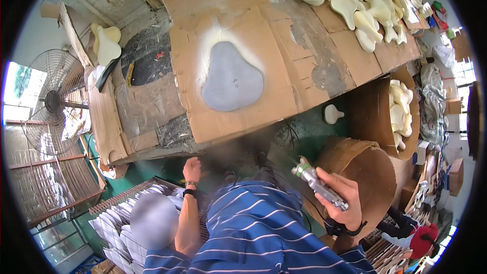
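In my right hand (342, 198) is a metal spray gun (324, 187) with a green ring near its nozzle, my fingers wrapped round its body. The gun points toward the upper left, to the right of my striped shirt. My left hand (192, 170) is closed in a loose fist, with nothing visible in it, just off the table's near edge. On a cardboard sheet (203, 124) lies a flat grey saddle-shaped piece (232, 78), narrow end away from me, with small dark marks on it. Pale overspray rings its far end. Neither hand touches it.
Cream foam saddle shapes (373, 7) are heaped at the far right of the table. Cardboard drums (373, 172) stand right, one holding more shapes. At lower left, a wire rack (167, 182) bears several pale pieces. A large fan (53, 100) stands left; another person (423, 238) is lower right.
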`<move>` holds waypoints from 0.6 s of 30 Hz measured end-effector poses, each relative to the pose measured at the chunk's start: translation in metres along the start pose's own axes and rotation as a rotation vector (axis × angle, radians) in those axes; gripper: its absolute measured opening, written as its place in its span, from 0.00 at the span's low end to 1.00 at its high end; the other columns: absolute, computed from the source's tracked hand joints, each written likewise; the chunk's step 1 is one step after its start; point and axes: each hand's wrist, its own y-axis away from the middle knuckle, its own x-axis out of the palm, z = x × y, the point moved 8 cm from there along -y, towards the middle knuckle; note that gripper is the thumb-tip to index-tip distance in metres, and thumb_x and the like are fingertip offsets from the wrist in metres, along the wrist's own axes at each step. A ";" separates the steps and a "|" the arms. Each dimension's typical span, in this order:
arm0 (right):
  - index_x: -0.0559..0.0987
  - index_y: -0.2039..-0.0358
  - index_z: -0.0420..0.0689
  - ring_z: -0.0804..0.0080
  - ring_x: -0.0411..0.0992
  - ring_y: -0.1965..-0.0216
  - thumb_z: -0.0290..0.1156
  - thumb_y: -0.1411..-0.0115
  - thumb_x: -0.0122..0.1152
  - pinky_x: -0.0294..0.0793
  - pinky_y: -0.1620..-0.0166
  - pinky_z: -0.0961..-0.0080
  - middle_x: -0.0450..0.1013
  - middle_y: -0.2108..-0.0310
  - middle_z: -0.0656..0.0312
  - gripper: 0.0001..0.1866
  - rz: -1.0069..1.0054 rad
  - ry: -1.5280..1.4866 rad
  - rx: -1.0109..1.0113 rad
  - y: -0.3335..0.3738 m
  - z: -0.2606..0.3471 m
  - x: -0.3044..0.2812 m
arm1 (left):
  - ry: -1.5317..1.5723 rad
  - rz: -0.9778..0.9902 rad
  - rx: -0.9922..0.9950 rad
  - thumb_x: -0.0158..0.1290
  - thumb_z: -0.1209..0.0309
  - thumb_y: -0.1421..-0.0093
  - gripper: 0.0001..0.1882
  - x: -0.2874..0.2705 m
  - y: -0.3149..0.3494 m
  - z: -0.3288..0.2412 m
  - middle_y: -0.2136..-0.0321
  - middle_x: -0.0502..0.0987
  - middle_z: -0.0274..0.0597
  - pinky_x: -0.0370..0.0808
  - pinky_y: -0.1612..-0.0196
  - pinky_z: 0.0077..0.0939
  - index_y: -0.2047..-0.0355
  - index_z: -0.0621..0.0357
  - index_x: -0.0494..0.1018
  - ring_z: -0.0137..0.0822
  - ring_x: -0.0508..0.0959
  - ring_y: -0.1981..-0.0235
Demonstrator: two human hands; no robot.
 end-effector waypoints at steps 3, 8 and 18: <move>0.77 0.43 0.37 0.58 0.77 0.71 0.14 0.56 0.66 0.75 0.66 0.73 0.77 0.69 0.51 0.34 -0.126 0.041 0.003 -0.001 0.000 -0.008 | -0.118 -0.058 0.166 0.57 0.70 0.37 0.10 0.013 -0.025 -0.051 0.71 0.80 0.36 0.76 0.69 0.22 0.57 0.58 0.79 0.28 0.78 0.70; 0.79 0.45 0.37 0.59 0.76 0.72 0.16 0.53 0.68 0.73 0.66 0.73 0.77 0.69 0.52 0.30 -0.131 0.076 0.060 0.012 -0.008 -0.023 | -0.178 -0.144 0.329 0.58 0.65 0.38 0.09 0.065 -0.063 -0.177 0.76 0.75 0.43 0.75 0.60 0.31 0.60 0.55 0.79 0.34 0.77 0.70; 0.78 0.43 0.38 0.62 0.75 0.72 0.14 0.51 0.68 0.73 0.66 0.74 0.77 0.68 0.51 0.31 -0.205 0.034 0.086 0.018 -0.021 -0.036 | -0.665 -0.306 0.399 0.69 0.60 0.51 0.26 0.115 -0.107 -0.236 0.55 0.75 0.44 0.74 0.48 0.43 0.52 0.48 0.76 0.48 0.75 0.49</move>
